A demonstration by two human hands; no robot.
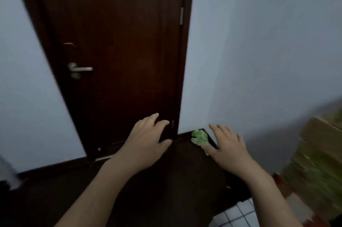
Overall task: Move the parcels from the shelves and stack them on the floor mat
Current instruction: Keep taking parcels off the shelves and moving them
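Note:
A blurred stack of brown cardboard parcels [318,152] rises at the right edge, standing on a patterned floor mat [296,202]. My left hand [146,141] is stretched out in front of me with relaxed fingers and holds nothing. My right hand [227,147] is also out in front, fingers spread, empty, left of the parcels and apart from them. No shelves are in view.
A dark wooden door [114,50] with a metal handle [79,69] stands straight ahead between pale walls. A small green object [199,137] lies on the dark floor in the corner by the door frame. A white checked cloth [236,213] shows at the bottom.

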